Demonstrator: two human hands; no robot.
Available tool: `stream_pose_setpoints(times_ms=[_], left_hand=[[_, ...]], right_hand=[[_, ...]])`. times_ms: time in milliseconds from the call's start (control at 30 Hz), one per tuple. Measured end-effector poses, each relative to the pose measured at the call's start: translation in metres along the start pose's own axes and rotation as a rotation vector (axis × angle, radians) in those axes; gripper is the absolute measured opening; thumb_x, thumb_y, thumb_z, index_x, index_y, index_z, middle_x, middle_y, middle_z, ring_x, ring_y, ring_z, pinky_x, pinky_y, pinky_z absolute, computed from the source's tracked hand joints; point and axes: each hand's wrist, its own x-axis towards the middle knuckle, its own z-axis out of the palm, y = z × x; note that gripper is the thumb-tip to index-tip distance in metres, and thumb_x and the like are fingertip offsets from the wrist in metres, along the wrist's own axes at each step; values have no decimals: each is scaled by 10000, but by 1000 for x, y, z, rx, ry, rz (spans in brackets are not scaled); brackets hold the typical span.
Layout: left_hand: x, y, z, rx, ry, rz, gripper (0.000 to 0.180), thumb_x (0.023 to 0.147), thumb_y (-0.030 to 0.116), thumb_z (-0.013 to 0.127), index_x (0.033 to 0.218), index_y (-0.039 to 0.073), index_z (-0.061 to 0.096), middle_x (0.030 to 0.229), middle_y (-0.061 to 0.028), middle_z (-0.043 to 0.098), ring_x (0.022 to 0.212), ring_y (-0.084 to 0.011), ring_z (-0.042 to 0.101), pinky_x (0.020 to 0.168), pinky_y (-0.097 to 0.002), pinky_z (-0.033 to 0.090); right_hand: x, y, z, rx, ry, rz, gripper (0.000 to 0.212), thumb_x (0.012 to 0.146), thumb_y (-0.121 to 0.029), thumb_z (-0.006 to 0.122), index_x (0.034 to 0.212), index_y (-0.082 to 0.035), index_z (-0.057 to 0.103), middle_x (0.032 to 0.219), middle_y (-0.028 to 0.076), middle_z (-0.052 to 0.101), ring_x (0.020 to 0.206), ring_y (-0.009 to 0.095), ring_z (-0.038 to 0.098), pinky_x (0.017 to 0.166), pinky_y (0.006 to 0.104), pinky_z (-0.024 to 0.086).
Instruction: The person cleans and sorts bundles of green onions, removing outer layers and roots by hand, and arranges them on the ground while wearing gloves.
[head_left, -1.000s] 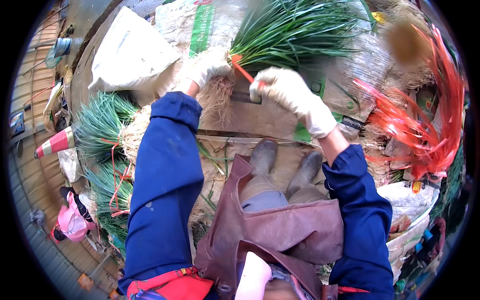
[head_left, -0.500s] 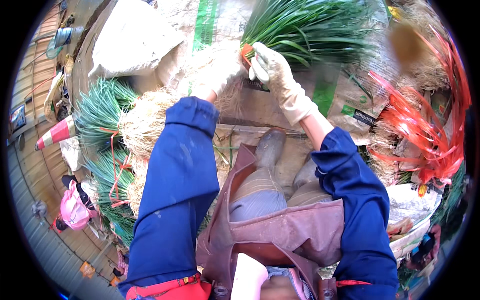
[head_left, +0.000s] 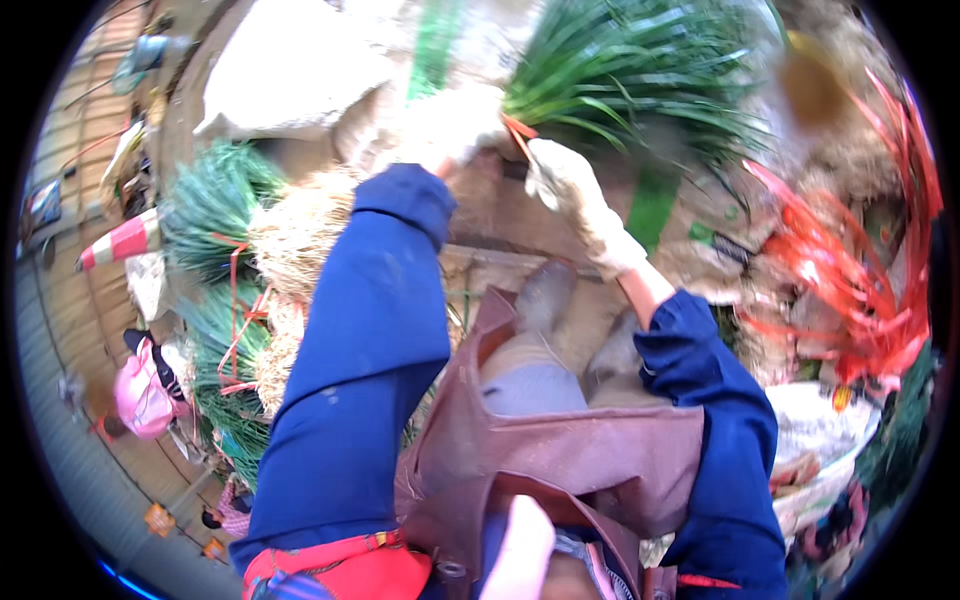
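A large bunch of long green chive-like leaves [head_left: 640, 75] lies at the top of the view, leaves fanning to the right. My left hand [head_left: 460, 125], in a pale glove and washed out by glare, closes round its root end; the fingers are partly hidden. An orange-red plastic strip [head_left: 518, 128] crosses the base of the bunch. It stretches down to my right hand [head_left: 565, 180], also gloved, whose fingers pinch its end just right of and below the bunch.
Tied bundles with green leaves [head_left: 215, 215] and pale roots [head_left: 305, 225] are stacked at left. A white sack [head_left: 290, 75] lies far left. Loose red strips [head_left: 865, 300] hang at right. A wooden board edge [head_left: 510, 257] runs before my boots. A person in pink [head_left: 147, 395] is far left.
My right hand has drawn away from the bunch, down and right, pulling the strip out taut. The left hand stays at the root end. The whole view has shifted slightly and blurred.
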Motion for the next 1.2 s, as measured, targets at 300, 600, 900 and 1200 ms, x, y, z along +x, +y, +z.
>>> stream_pose_setpoints(times_ms=[300, 600, 900, 1200], left_hand=[[45, -71, 21, 197, -193, -56, 485, 559, 432, 751, 870, 68, 672, 775, -106, 646, 719, -236, 609, 634, -360, 468], [-60, -44, 35, -743, -269, -215, 152, 649, 158, 753, 743, 50, 702, 492, 17, 544, 409, -40, 447, 380, -220, 309], [-211, -2, -25, -1151, -46, -287, 245, 890, 195, 521, 1042, 7, 557, 819, -32, 584, 724, -113, 552, 720, -218, 439], [-304, -84, -88, -1253, 1017, -315, 371, 878, 356, 539, 1088, 53, 575, 817, 31, 561, 731, -70, 519, 713, -214, 436]], right_hand=[[-56, -17, -56, -380, 101, 71, 270, 930, -192, 446, 1090, -16, 572, 1155, 87, 569, 1090, 181, 515, 941, 311, 389], [-219, 2, -126, -293, 315, 336, 394, 949, -347, 383, 1144, -33, 520, 1135, 89, 560, 994, 181, 560, 892, 338, 422], [-124, -118, -40, -674, 310, 360, 368, 961, -287, 360, 1252, -94, 476, 1261, 92, 490, 1191, 189, 423, 1047, 352, 299], [152, -60, 117, -224, -229, 585, 440, 932, -334, 418, 1272, -55, 436, 1286, 97, 474, 1155, 206, 461, 1014, 380, 344]])
